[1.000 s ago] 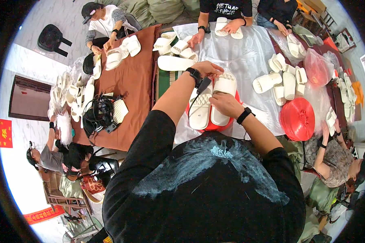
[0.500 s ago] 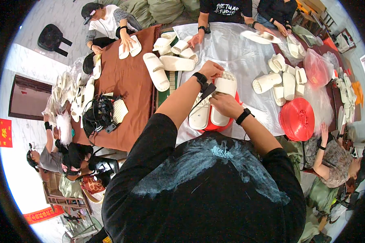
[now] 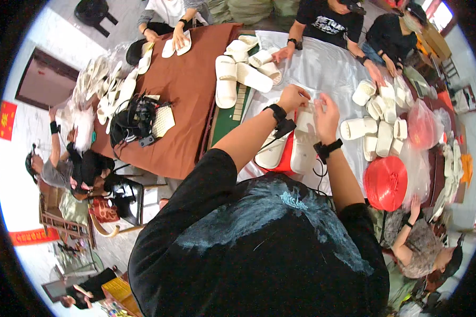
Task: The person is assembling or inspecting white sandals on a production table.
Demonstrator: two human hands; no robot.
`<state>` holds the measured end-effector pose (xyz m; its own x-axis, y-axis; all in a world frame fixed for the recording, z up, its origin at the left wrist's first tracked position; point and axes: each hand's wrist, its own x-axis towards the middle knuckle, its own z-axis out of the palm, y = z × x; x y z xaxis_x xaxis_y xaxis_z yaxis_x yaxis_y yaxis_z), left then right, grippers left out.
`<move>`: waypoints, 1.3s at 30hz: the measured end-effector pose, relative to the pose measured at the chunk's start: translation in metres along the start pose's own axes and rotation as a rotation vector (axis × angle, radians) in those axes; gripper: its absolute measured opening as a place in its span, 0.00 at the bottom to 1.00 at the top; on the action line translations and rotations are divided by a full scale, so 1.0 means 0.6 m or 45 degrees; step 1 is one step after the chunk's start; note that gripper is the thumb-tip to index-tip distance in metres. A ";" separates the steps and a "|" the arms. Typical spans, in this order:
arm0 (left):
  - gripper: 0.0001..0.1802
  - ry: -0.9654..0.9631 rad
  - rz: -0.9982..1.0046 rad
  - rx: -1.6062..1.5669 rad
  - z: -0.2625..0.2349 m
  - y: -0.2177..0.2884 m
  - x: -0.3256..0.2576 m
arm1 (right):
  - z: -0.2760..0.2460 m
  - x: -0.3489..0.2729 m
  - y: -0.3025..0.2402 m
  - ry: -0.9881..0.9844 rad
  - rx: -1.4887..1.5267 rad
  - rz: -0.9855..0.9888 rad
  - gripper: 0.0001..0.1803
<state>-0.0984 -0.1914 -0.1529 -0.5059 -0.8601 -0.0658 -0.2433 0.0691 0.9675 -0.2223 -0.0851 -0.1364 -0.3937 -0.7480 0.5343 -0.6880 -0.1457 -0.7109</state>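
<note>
Cream slippers [image 3: 304, 148] are lying side by side on the clear plastic sheet [image 3: 322, 58] right in front of you, with red material [image 3: 286, 158] showing between them. That sheet is looking slick, so an uneven push could be sending one slipper skidding out of line with the other. A black device [image 3: 285, 128] is sitting on your left wrist; it could be catching on a slipper edge if you are reaching low across the pair. The red material could be bunching up if a sole is dragging over it. Your left hand [image 3: 295, 99] is curling above the far end of the pair, fingertips bunching close to the thumb; whether they are pinching anything thin, I cannot tell. Your right hand [image 3: 327, 113] is standing raised just beside the right-hand slipper, fingers spreading apart and bending slightly, seemingly gripping nothing.
</note>
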 end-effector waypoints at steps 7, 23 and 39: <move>0.08 0.071 0.112 0.169 -0.009 0.006 -0.034 | 0.056 0.035 0.009 -0.282 0.721 0.527 0.16; 0.06 0.336 0.022 -0.532 -0.059 0.002 -0.129 | 0.064 -0.008 -0.025 -0.373 0.907 0.533 0.07; 0.09 0.321 0.056 -0.353 -0.034 0.002 -0.131 | 0.069 -0.012 -0.020 -0.459 0.610 0.342 0.05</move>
<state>-0.0418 -0.1340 -0.1413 -0.2829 -0.9591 0.0057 0.0250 -0.0014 0.9997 -0.1860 -0.1049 -0.1504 -0.2273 -0.9566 0.1824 -0.2137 -0.1337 -0.9677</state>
